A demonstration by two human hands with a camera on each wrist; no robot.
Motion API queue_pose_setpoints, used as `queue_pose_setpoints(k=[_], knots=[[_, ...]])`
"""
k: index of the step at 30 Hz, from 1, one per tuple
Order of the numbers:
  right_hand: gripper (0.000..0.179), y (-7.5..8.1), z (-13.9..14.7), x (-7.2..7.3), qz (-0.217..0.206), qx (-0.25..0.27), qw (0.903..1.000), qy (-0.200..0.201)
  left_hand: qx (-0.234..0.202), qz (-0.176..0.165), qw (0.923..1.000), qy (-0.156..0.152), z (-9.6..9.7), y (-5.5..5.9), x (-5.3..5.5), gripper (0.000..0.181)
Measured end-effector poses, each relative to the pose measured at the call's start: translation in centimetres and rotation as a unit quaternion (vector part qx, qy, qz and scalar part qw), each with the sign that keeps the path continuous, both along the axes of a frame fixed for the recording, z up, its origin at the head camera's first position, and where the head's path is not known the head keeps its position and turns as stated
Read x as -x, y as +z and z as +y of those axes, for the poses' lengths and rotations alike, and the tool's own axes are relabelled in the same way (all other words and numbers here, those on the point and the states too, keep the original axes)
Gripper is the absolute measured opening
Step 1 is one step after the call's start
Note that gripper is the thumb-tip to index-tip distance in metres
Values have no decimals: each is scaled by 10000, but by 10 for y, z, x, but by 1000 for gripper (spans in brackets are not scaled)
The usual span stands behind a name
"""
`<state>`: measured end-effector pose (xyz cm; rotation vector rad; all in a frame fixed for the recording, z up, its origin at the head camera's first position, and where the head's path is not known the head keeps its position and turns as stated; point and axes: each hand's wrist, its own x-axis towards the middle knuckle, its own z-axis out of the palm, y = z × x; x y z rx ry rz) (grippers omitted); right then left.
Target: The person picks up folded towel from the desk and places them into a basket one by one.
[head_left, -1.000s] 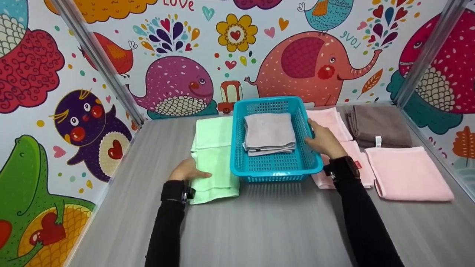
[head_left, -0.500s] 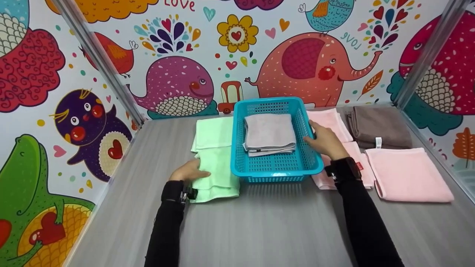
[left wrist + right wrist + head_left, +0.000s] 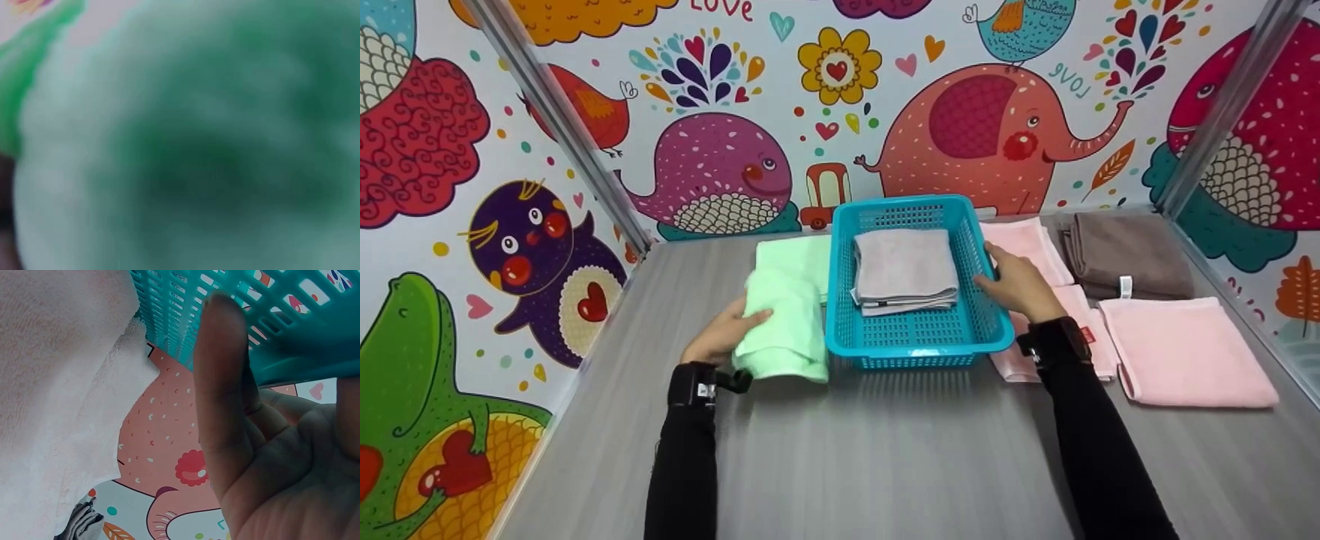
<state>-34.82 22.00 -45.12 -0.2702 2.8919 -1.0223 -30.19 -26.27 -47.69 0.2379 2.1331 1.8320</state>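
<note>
Hands well apart, each holding something. Left hand [image 3: 726, 330] grips the near edge area of a folded, pale green terry towel [image 3: 781, 326] at its left side, thumb lying on top; the towel droops toward its near end and overlaps a second pale green folded towel [image 3: 791, 253] lying behind it on the grey wood-grain tabletop [image 3: 877, 465]. Left wrist view: blurred green cloth fills nearly everything, fingers not discernible.

Right hand [image 3: 1020, 283] clasps the right wall of a rectangular turquoise perforated plastic basket [image 3: 919, 352], just right of the green towels. In the basket: a folded greyish-pink cloth [image 3: 906, 264], labelled at its left edge.

Right of the basket: pale pink folded towels [image 3: 1189, 352], plus a dark brown folded towel [image 3: 1132, 255] at the back. Cartoon-printed wall panels [image 3: 840, 112] behind.
</note>
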Motion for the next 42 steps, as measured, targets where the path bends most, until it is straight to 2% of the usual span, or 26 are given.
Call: queue_pose_setpoints(k=[2,5,7,9,13,16,18,23,25,29,31,32,36,37,39,42], knots=[[72,1,0,0,12,-14,10000,7,-515,102,9983,260,1,8,-1,60],[72,1,0,1,48,-83,10000,-9,-1142,325,9913,575,6,23,-5,51],[72,2,0,0,62,-132,9999,-39,-1468,488,9853,723,12,34,-7,44],[72,2,-1,0,31,-135,9999,-71,-1761,656,9794,733,20,43,-8,38],[74,8,-2,-3,154,-401,9990,-96,-2022,904,9737,536,45,58,-10,32],[76,20,2,-10,422,-753,9961,-161,-2015,1013,9741,182,70,66,-9,31],[78,31,7,-16,579,-737,9955,-170,-2026,1093,9730,-130,86,71,-8,34],[79,53,1,-31,589,301,9975,262,-2112,1272,9663,-739,122,81,-9,44],[83,59,-11,-36,552,488,9960,504,-2090,1324,9653,-837,133,83,-9,48],[85,61,-33,-43,425,774,9922,877,-1900,1270,9690,-943,150,83,-10,54],[82,60,-41,-45,185,1304,9852,1101,-1798,1239,9705,-1019,155,82,-11,56],[80,60,-44,-45,31,1659,9784,1234,-1769,1224,9707,-1070,158,81,-11,56],[83,57,-55,-47,-486,2830,9399,1849,-1714,1191,9698,-1265,164,77,-9,56],[88,57,-56,-48,-445,2926,9354,1935,-1673,1188,9703,-1285,164,77,-9,57],[98,56,-55,-48,-169,2997,9331,1982,-1485,1207,9744,-1181,165,76,-7,60],[104,56,-48,-49,364,2966,9355,1886,-1092,1361,9823,-681,166,76,-4,80]])
